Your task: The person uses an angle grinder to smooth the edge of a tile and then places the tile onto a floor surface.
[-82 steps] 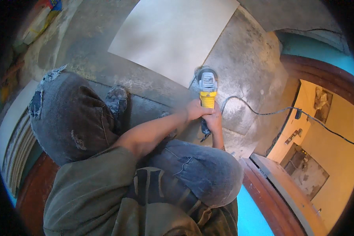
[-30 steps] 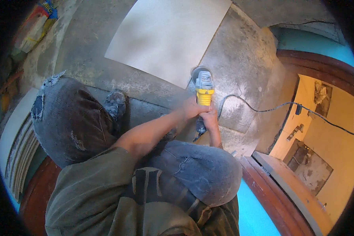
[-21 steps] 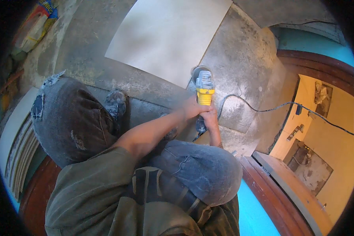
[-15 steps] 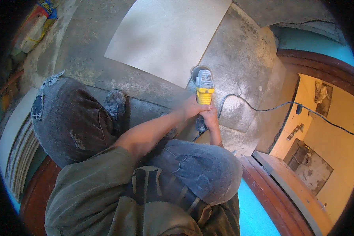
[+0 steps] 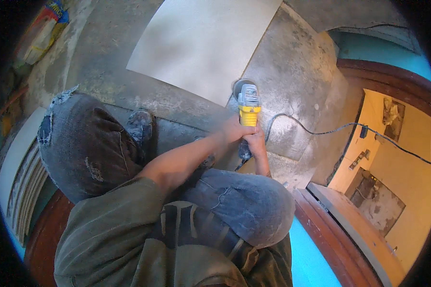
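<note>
Two-handed grip (image 5: 248, 134) clasps a yellow, grey-headed grinder (image 5: 249, 114).

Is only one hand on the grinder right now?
No, the left hand and the right hand are both wrapped around the yellow-and-grey grinder.

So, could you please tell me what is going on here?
A crouching person is gripping a yellow-and-grey angle grinder with both bare hands, the left hand ahead of the right hand. The grinder's head is at the right edge of a large pale tile, near its closest corner; whether the disc is touching it cannot be told. The tile lies on the grey floor, and a dark cord runs off to the right.
</note>
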Tool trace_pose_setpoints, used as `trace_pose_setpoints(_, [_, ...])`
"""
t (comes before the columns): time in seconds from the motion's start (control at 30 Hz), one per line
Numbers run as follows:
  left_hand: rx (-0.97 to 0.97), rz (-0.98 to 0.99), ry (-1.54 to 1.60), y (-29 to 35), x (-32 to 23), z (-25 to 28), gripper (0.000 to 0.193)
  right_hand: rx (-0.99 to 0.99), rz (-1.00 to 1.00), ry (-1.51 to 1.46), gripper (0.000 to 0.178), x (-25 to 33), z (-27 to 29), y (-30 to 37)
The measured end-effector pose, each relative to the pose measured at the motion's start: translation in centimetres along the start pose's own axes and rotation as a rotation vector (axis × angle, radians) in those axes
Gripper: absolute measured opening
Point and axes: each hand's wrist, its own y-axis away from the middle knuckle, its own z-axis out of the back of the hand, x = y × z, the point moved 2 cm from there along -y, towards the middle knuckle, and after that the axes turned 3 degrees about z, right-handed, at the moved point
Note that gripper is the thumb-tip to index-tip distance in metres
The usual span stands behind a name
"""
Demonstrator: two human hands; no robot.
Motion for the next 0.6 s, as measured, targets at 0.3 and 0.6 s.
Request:
trace_pose_setpoints(0.3, [0.041,-0.015,0.135,0.9,1.7,2.1,0.060,0.035,0.037,0.033,0.054,0.1,-2.7,0.2])
trace_pose_setpoints(0.6, [0.099,-0.065,-0.019,-1.3,-0.1,-1.8,0.062,-0.084,0.024,0.005,0.047,1.5,1.8,1.0])
